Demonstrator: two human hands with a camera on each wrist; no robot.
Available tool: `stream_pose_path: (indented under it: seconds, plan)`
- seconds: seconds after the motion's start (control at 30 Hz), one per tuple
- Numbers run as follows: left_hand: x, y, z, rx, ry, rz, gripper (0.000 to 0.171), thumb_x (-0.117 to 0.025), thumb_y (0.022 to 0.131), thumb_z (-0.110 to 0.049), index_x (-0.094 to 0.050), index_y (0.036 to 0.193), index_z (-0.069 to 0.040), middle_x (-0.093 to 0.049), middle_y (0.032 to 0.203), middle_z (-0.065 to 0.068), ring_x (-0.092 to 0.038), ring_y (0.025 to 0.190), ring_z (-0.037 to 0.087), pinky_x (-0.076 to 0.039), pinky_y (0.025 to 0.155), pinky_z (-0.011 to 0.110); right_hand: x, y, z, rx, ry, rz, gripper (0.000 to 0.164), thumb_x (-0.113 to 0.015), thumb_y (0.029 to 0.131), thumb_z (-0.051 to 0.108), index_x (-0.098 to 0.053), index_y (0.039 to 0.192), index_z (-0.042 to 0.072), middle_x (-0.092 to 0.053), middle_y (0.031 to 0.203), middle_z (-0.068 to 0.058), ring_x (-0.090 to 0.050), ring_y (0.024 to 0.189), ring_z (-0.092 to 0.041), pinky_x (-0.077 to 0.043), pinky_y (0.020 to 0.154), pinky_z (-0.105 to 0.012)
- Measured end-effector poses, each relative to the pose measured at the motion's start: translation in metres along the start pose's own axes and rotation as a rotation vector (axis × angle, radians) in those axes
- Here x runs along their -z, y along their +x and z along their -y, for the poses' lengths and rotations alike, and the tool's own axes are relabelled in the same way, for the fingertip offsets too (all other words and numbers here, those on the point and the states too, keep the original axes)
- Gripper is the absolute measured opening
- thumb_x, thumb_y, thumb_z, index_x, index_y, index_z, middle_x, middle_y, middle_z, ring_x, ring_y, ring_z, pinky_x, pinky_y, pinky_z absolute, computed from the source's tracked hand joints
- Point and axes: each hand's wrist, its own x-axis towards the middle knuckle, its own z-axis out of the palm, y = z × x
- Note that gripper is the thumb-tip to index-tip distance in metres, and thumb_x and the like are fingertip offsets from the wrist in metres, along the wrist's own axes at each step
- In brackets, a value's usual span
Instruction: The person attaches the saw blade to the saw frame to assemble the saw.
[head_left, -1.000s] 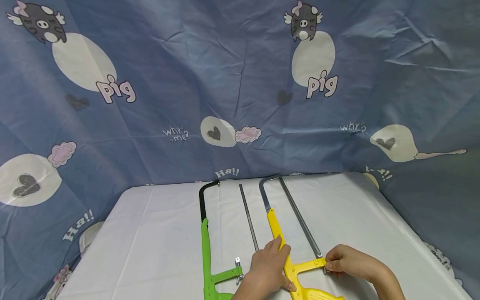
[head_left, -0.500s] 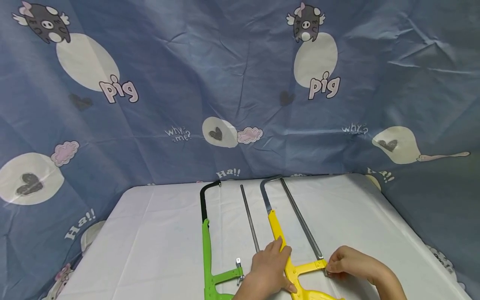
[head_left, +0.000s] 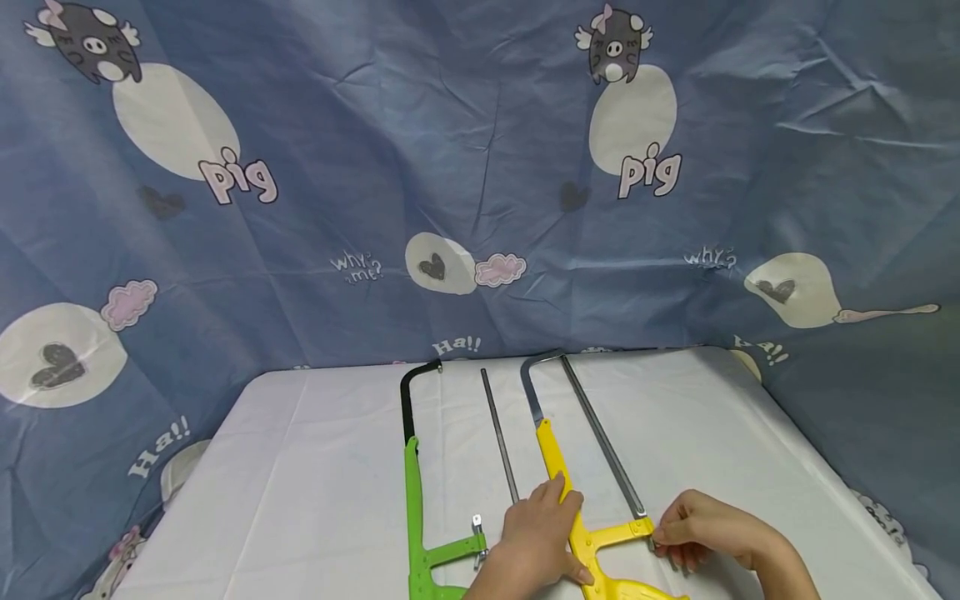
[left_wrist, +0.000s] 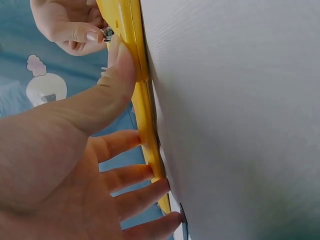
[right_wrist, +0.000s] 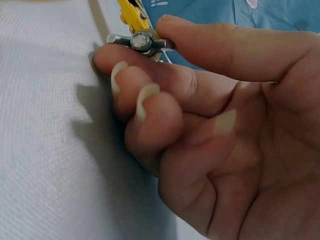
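Note:
A yellow hacksaw (head_left: 550, 450) lies flat on the white cloth, its grey blade (head_left: 600, 429) running along its right side. My left hand (head_left: 534, 529) presses on the frame above the grip, with spread, fairly straight fingers and the thumb (left_wrist: 117, 62) lower down near the handle. At the end of the yellow crossbar, my right hand (head_left: 708, 533) pinches a metal wing nut (right_wrist: 141, 42) between thumb and index finger. Its other fingers are curled in. To the left lies a green hacksaw (head_left: 414, 492) with a black front bow and no blade fitted.
A loose grey blade (head_left: 498, 433) lies between the two saws, its near end hidden behind my left hand. The white-covered table (head_left: 322, 467) meets a blue printed curtain (head_left: 480, 167) at the back and sides.
My right hand's lower fingers have opened out slightly while thumb and index finger stay at the wing nut. The left hand and both saws have kept their places.

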Motion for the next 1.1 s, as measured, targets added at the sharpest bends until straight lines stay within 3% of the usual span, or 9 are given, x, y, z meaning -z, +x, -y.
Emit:
stream_pose_path:
  seconds: [0.3,0.5,0.8,1.1]
  plan:
    - [-0.0002,-0.0005,0.0005,0.000,-0.007,-0.004,0.091,-0.086,0.056,-0.059,-0.054,0.136,-0.029,-0.040,0.156,0.003,-0.046,0.138,0.020,-0.054,0.095,0.046,0.0036,0.0014,-0.0029,0.053,0.029,0.077,0.039,-0.058,0.096,0.016,-0.067,0.089,-0.021,-0.064,0.064,0.004,-0.050,0.051,-0.003,-0.042,0.049,-0.019]
    - [-0.0005,-0.0016,0.0013,-0.007,0.000,-0.022,0.090,-0.086,0.056,-0.060,-0.054,0.134,-0.029,-0.041,0.155,0.003,-0.047,0.137,0.020,-0.055,0.094,0.044,0.0023,0.0006,-0.0028,0.042,0.007,0.051,0.038,-0.060,0.096,0.016,-0.068,0.088,-0.020,-0.065,0.063,0.003,-0.052,0.051,-0.003,-0.044,0.049,-0.019]
    - [-0.0007,-0.0044,0.0050,-0.014,0.023,-0.002,0.094,-0.083,0.058,-0.064,-0.051,0.139,-0.030,-0.038,0.157,0.003,-0.044,0.140,0.021,-0.054,0.095,0.045,-0.0007,-0.0012,-0.0005,-0.054,0.053,0.025,0.034,-0.063,0.094,0.021,-0.071,0.087,-0.012,-0.065,0.064,0.003,-0.052,0.053,-0.005,-0.046,0.052,-0.021]
    - [0.0003,-0.0034,0.0048,-0.010,0.018,0.016,0.095,-0.082,0.059,-0.065,-0.049,0.142,-0.033,-0.036,0.159,0.001,-0.043,0.142,0.022,-0.053,0.098,0.047,-0.0034,0.0008,0.0025,-0.088,0.022,-0.071,0.026,-0.069,0.089,0.020,-0.072,0.077,-0.003,-0.063,0.060,0.003,-0.049,0.049,-0.004,-0.046,0.048,-0.019]
